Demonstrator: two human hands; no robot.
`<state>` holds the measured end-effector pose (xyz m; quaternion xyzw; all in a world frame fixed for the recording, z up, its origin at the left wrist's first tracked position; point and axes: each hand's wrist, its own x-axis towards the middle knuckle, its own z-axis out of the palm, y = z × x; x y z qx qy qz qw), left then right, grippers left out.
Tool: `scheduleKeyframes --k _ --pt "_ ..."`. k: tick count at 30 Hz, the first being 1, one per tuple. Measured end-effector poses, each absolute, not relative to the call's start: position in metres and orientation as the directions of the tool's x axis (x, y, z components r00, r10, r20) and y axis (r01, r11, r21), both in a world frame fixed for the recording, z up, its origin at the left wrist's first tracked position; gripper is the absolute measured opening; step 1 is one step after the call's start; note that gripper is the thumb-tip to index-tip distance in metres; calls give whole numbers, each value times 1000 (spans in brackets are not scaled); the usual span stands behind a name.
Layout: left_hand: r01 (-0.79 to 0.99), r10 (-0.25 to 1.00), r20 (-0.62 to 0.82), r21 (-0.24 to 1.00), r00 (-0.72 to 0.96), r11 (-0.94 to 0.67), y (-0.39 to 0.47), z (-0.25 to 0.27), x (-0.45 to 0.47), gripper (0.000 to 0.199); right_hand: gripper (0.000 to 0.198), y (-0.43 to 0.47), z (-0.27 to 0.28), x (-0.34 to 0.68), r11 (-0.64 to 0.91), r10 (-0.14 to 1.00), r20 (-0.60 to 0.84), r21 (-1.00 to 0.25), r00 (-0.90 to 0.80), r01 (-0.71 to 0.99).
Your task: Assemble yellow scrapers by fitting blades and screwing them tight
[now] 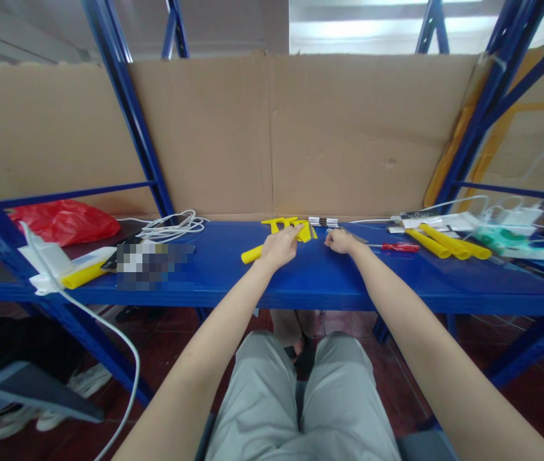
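Note:
My left hand [280, 248] lies over a yellow tool, its fingers curled onto it. The tool's round yellow handle [252, 255] sticks out to the left, and a flat yellow end [306, 231] shows beyond my fingertips. Behind the hand lie more yellow plastic pieces [276, 223]. Just to the right, my right hand [339, 241] is closed in a pinch low over the blue shelf; whatever its fingers hold is too small to make out. Small black-and-white parts [323, 222] sit behind it. A screwdriver with a red handle [400, 247] lies to its right.
Yellow tubes [437, 243], a green-and-clear plastic bag [505, 240] and cables crowd the right side. At left are a red bag [67, 221], coiled white cable [175, 225] and another yellow tube [84, 275]. Cardboard [300, 134] walls the back; blue posts [132, 109] stand at both sides.

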<state>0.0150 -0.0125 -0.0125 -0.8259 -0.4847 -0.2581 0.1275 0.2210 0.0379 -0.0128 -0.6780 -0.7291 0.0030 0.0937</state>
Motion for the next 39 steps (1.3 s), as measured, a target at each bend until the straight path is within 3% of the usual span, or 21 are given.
scheduleKeyframes --k 6,10,14,17,19,24,29,32,39 --pt "821 726 514 70 457 -566 -12 -15 14 51 23 38 -12 221 117 980 181 -192 -82 974" --pt "816 773 467 167 429 -553 -7 -10 20 44 21 41 -13 222 136 971 221 -220 -86 966" --pt "803 928 236 469 287 -368 0 8 35 20 20 45 -17 224 169 958 269 -249 -100 953" --pt "608 968 -8 779 250 -151 2 19 45 8 18 49 -20 226 195 949 297 -299 -104 934" --pt "499 954 -116 866 277 -40 2 21 49 12 16 51 -22 226 221 941 320 -345 -107 912" --pt "375 939 -236 918 250 131 5 16 51 21 17 51 -20 222 326 912 388 -498 -129 804" --pt "269 934 -280 938 224 217 12 16 44 20 18 45 -17 216 422 905 355 -682 -234 598" --pt "189 915 -307 946 263 263 12 16 39 18 20 44 -18 214 456 890 347 -697 -296 554" --pt "53 896 -320 946 307 319 12 8 37 19 19 46 -20 213 441 897 350 -694 -269 568"
